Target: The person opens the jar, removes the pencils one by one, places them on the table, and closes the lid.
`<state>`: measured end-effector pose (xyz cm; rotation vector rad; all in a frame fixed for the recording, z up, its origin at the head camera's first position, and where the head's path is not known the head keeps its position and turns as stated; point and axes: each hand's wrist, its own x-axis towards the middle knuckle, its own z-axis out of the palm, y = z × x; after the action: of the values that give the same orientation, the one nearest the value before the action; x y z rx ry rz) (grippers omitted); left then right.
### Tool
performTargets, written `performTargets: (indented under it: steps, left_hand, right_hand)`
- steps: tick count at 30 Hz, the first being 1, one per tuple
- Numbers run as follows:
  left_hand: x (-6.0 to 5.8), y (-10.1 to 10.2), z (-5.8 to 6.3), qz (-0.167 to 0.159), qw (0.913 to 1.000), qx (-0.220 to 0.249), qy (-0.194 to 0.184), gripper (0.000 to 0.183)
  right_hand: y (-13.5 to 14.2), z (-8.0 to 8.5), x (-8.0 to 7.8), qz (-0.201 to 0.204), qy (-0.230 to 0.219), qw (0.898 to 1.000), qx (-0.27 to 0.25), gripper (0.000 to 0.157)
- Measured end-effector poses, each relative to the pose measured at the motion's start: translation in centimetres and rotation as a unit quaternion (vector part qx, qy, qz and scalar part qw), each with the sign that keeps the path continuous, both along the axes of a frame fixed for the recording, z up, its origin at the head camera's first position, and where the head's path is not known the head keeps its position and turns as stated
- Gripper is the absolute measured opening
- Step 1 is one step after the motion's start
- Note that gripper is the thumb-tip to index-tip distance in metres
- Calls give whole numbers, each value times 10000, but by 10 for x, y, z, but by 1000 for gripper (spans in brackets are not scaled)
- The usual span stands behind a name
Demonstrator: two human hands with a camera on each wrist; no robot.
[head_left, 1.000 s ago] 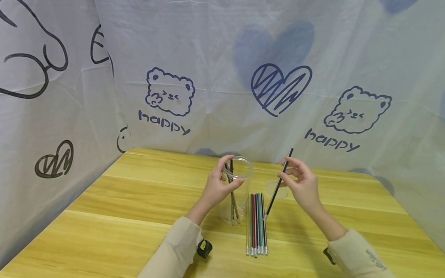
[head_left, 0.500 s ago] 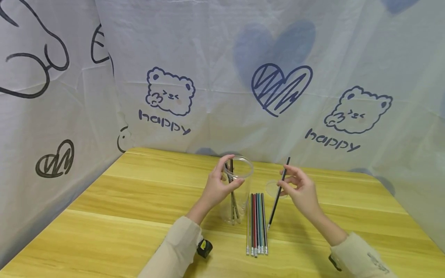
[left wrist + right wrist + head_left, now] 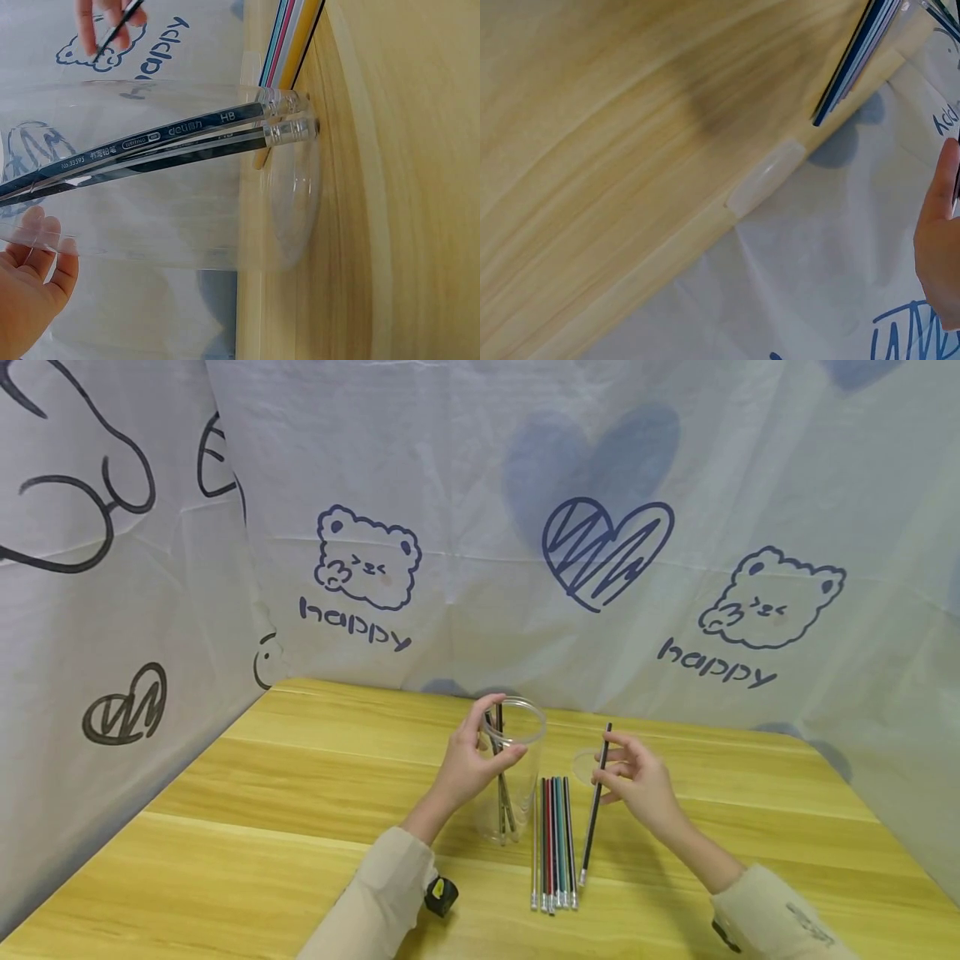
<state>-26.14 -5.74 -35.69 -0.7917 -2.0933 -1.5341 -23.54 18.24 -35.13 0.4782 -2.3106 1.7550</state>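
My left hand [image 3: 467, 766] grips a tall clear plastic cup [image 3: 528, 781] near its rim, thumb on one side and fingers on the other. The cup stands upright on the table. Inside it lean two dark pencils [image 3: 187, 129], eraser ends at the bottom. Between thumb and fingers, my right hand [image 3: 647, 793] pinches a black pencil [image 3: 592, 833], its eraser end pointing down. That pencil is to the right of a row of pencils [image 3: 556, 843] in black, red, teal and other colours, lying side by side next to the cup. The right wrist view cuts off most of the right hand.
A clear round lid [image 3: 583, 766] lies on the wood-grain table [image 3: 300, 810] behind the row, partly hidden by the right hand. A white cloth [image 3: 465, 560] with printed bears and hearts hangs along the table's back and left edges.
My right hand has lowered the black pencil and drawn it slightly nearer, so its eraser end has come down beside the row. The left hand and cup have stayed in place.
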Motion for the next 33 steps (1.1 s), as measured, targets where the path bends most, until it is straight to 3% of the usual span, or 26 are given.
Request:
performTargets:
  steps: [7,18,26,33]
  left_hand:
    - [-1,0,-1,-5,10000,-15,-17,64]
    - [0,0,0,-8,9999,-55,-150,67]
    - [29,0,27,-62,9997,19,-230,60]
    - [31,1,29,-37,9997,13,-253,61]
  right_hand:
    - [0,-7,-4,45,-718,9969,308,56]
    - [-2,-17,-8,268,-1285,9894,615,54]
    - [-2,-26,-11,171,-1586,9835,855,56]
    - [-5,-34,-15,-120,-1758,9786,1063,56]
